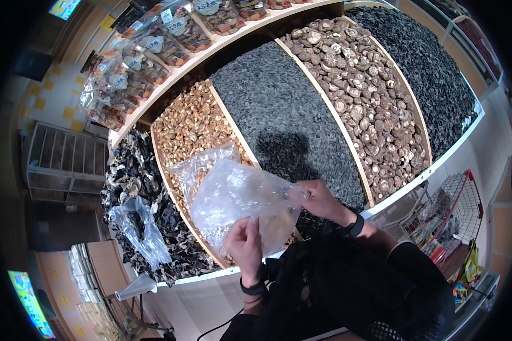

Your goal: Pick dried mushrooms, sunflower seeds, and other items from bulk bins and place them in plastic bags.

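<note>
Between my two hands a clear plastic bag (239, 196) is stretched over the front of the display bin. My left hand (244, 247) pinches its near edge. At the bag's right corner, my right hand (320, 200) grips the film. Beneath it lie light brown dried mushroom pieces (192, 123), and another clear plastic bag (183, 174) rests on them, partly covered. Small dark dried fungus (277, 102) fills the compartment to the right. A crumpled clear bag (143, 234) lies on the large black dried fungus (128, 170) at the left.
Wooden dividers (324, 96) separate the compartments. Dried shiitake mushrooms (354, 93) and more dark fungus (414, 68) lie further right. Packaged bags (153, 44) line the shelf above. A shopping cart (448, 217) stands at right; a plastic bag roll (134, 286) hangs at the front left.
</note>
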Motion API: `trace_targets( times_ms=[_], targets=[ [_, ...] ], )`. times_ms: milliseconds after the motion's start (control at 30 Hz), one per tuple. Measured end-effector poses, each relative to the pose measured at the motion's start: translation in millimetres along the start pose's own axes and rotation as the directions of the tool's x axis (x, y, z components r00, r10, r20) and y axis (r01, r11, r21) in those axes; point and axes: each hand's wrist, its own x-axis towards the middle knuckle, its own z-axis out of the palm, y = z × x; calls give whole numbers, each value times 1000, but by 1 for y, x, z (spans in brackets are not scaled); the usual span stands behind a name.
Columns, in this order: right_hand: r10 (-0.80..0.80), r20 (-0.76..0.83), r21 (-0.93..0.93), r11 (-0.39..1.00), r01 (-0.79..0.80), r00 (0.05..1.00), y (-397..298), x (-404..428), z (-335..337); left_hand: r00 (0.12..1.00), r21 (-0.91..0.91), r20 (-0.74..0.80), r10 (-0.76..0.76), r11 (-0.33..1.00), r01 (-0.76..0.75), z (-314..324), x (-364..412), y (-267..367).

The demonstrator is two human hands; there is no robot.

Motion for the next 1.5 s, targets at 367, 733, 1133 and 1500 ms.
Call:
trace_targets(
  times_ms=[367,733,1133,1500],
  targets=[
    [-559,-106,-765,574,292,822,-33,91,-85,1000,144,13,28,989,-30,27,35,-5],
    [-375,50,-968,209,137,926,1,230,-37,999,120,40,23,992,-28,10,43,-1],
    [-558,48,-939,258,228,828,2,244,-42,991,-63,123,-49,996,57,42,74,3],
    [328,157,214,910,-356,932,-123,171,-73,956,-234,176,-235,933,273,70,95,-12]
  ],
)
